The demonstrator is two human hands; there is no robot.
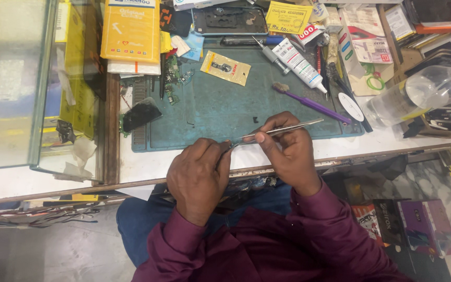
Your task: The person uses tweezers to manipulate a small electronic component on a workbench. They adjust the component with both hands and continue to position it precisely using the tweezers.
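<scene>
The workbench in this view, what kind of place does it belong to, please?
Probably a small phone or electronics repair counter. A teal work mat lies on the bench with loose circuit board pieces at its edge, the right hand holds fine metal tweezers, and a purple brush lies nearby.

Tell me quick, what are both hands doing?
Left hand: closed, pinching something too small to tell.
Right hand: closed on the tweezers.
</scene>
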